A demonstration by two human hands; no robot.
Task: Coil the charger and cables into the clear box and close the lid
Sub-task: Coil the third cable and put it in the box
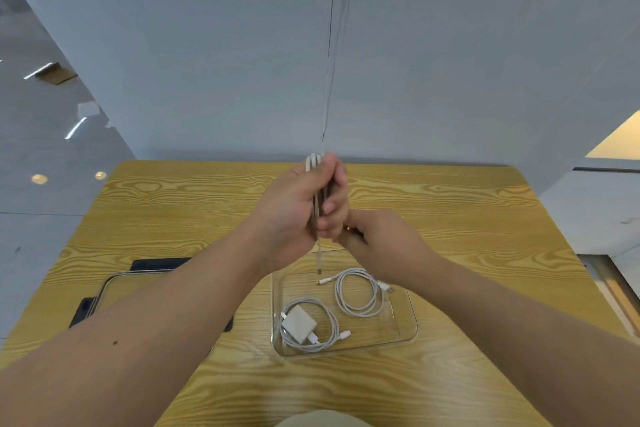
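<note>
1. Nearest the camera, two bare forearms reach out over the wood-grain counter [450, 204] and meet above its middle.
2. Left hand [294, 215] is clenched around a folded bundle of pale cable [313, 163], whose looped top sticks out above the fist while one plug end hangs below it.
3. Right hand [377, 239] sits just beside and slightly lower than the left; its fingertips are tucked in against the left fist, apparently pinching the bundle, though what exactly they grip is hidden.
4. Bundle's long axis runs nearly upright, from the loops at the top to the dangling plug at the bottom.
5. Clear box [408, 326] stands open on the counter directly below the hands and a little toward the person, under the right wrist.
6. Inside it lie the white charger [299, 324] with its own cable coiled around it at the near left, and a second coiled white cable [358, 293] at the far right.
7. Lid [114, 282], clear with dark clasps, rests flat on the counter to the left of the box, partly covered by the left forearm.
8. Judging from this, the held cable is the last piece to go in; the coming move is a short drop downward, with the upright bundle turned flat to fit the free space in the box.
9. Afterward the left hand is the nearer one to fetch the lid.
</note>
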